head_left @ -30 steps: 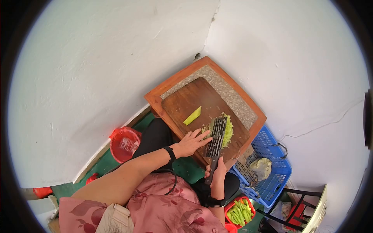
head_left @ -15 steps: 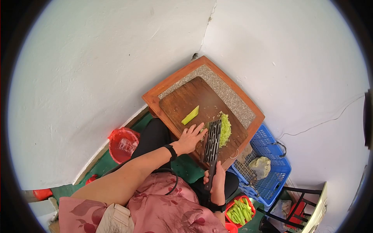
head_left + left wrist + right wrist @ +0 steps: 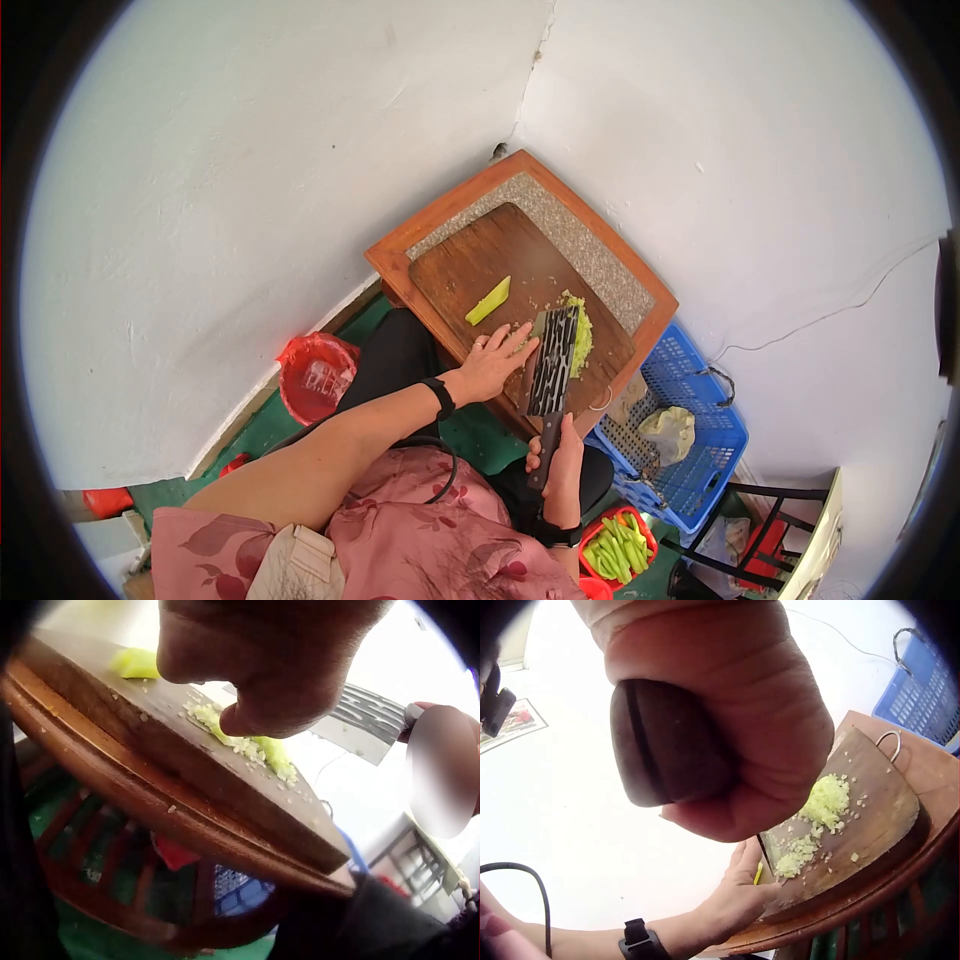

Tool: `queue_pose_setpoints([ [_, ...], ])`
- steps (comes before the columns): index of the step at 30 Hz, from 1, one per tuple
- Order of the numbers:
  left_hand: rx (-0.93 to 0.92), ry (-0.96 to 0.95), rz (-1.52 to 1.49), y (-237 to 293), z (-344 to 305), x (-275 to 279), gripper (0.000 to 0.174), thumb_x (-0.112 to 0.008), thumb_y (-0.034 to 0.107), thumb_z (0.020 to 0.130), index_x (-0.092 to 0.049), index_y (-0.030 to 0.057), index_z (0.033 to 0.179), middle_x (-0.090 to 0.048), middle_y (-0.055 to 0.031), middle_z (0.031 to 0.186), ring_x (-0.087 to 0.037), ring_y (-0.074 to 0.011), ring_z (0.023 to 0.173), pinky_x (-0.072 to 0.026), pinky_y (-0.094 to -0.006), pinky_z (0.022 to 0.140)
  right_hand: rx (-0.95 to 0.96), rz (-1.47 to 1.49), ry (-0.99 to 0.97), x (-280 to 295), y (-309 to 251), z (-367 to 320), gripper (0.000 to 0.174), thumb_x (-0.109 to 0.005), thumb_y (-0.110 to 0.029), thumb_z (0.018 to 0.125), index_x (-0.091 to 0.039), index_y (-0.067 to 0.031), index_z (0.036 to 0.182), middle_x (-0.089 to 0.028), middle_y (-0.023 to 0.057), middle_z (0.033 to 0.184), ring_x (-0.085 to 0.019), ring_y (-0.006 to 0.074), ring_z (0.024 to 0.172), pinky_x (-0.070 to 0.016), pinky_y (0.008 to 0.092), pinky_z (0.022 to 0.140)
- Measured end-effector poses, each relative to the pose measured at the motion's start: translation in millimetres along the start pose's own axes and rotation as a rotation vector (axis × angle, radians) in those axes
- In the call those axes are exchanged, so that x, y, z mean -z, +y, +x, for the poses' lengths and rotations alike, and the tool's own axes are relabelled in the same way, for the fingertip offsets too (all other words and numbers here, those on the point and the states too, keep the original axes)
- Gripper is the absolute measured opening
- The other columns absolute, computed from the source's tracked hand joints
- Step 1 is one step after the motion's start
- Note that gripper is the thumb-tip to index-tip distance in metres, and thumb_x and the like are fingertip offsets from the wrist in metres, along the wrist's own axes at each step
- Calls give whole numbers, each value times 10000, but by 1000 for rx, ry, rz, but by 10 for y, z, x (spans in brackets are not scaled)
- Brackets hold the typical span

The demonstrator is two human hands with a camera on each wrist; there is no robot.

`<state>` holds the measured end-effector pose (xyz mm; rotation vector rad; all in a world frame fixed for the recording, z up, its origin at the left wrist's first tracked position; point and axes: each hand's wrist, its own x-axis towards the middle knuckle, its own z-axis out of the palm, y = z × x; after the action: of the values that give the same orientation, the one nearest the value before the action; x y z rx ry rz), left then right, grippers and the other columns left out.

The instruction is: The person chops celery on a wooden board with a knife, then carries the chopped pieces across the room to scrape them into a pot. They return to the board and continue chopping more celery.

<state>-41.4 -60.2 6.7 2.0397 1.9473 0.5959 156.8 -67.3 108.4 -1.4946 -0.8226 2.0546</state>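
On the wooden cutting board (image 3: pixel 460 258), my left hand (image 3: pixel 490 367) lies with fingers spread, fingertips beside the cleaver's blade (image 3: pixel 553 362). My right hand (image 3: pixel 562 465) grips the cleaver's dark handle (image 3: pixel 667 742), its fingers wrapped round it. Finely chopped green bits (image 3: pixel 583 345) sit right of the blade, and more (image 3: pixel 796 856) are near my left fingers in the right wrist view. A longer green piece (image 3: pixel 488 301) rests apart, above my left hand. In the left wrist view my left hand (image 3: pixel 262 660) hides part of the board; whether it touches any bits cannot be told.
The board sits on a wood-framed table (image 3: pixel 440 220) in a wall corner. A blue basket (image 3: pixel 722 430) with a plastic bag (image 3: pixel 670 433) stands right of it. Lower right are a red container of green vegetables (image 3: pixel 617 548) and a black-framed stool (image 3: pixel 775 535); a red bucket (image 3: pixel 316 378) stands left.
The cleaver shifted left off the chopped bits, then slightly back right, its blade now partly over their left edge. My left hand moved a little left with it and stays beside the blade.
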Motion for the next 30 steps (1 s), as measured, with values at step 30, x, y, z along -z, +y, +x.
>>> queue_pose_setpoints([
  [30,529,-2,-2546,46,383,2,459,-293,356,1026,-516,14,1236,-639,-113,1137,-605,-232,1062,-453,-377,979,-312,718,-469,426,192,377,483,-378,-575,960,-481,-132,797,-386,-4,567,-359,118,402,-344,284,422],
])
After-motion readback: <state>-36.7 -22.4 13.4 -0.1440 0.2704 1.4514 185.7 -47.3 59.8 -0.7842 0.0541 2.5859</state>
